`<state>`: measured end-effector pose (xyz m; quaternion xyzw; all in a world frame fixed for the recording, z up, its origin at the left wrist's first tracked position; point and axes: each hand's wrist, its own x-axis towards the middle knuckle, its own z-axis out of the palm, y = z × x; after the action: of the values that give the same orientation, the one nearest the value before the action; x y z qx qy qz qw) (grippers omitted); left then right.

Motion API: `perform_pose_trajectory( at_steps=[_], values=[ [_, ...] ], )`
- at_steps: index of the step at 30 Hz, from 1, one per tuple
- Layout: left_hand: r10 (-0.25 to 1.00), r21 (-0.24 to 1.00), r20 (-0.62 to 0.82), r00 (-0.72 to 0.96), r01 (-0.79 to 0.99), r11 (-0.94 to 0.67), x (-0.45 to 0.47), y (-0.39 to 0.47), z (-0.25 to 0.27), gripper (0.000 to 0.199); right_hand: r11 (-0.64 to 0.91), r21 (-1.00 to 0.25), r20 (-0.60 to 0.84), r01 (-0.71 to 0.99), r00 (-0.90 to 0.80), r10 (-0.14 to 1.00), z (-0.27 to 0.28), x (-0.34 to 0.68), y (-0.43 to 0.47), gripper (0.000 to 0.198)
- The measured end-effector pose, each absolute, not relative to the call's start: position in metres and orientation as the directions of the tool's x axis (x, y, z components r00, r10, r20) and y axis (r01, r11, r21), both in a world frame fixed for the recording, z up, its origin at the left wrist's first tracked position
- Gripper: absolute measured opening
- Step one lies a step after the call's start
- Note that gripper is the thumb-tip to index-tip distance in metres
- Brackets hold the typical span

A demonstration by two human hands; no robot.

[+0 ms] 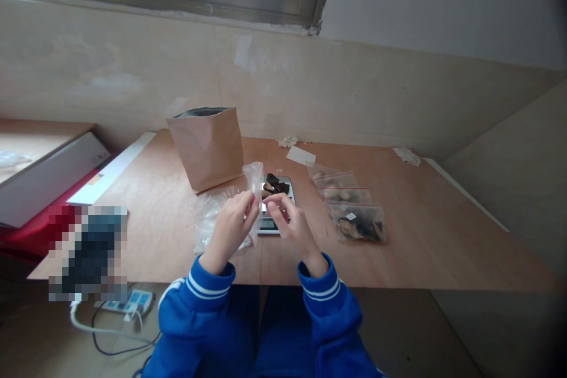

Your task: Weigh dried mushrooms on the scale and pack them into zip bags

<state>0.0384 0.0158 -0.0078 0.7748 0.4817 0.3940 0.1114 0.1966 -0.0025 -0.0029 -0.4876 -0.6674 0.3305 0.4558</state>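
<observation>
In the head view, my left hand (231,223) is closed on a clear zip bag (254,172), which stands upright from the fingers. My right hand (292,225) is just to the right of it, thumb and fingers apart, with fingertips close to the bag's edge; whether they touch it I cannot tell. Behind the hands lies a small kitchen scale (268,225) with a display at its front. Dark brown dried pieces (275,185), some with pale sides, are heaped on it. A pile of clear plastic bags (204,221) lies left of my left hand.
A brown paper pouch (208,150) stands with its top open at back left. Filled zip bags (361,225) overlap at the right. A white card (301,155) lies behind the scale. A power strip (133,301) with cables is below the table's left front edge.
</observation>
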Motion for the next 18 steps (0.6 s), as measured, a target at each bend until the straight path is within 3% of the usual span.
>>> perform_pose_trajectory(
  at_steps=[4,7,12,18],
  values=[
    [0.795,0.554,0.543,0.27,0.596,-0.581,0.044,0.015,0.0,0.024,0.333,-0.851,0.283,0.406,-0.178,0.942,0.019,0.198,0.006,0.021],
    [0.808,0.622,0.533,0.253,0.531,-0.576,0.042,0.013,0.002,0.024,0.338,-0.834,0.298,0.436,-0.159,0.941,0.023,0.204,0.011,0.019],
    [0.851,0.795,0.515,-0.102,0.427,-0.43,0.037,0.01,0.01,0.027,0.288,-0.859,0.365,0.424,0.113,0.924,0.011,0.222,0.027,0.019],
    [0.868,0.878,0.42,-0.264,0.359,-0.316,0.036,0.017,0.025,0.031,0.289,-0.875,0.313,0.389,-0.002,0.95,0.0,0.234,0.038,0.028]
  ],
)
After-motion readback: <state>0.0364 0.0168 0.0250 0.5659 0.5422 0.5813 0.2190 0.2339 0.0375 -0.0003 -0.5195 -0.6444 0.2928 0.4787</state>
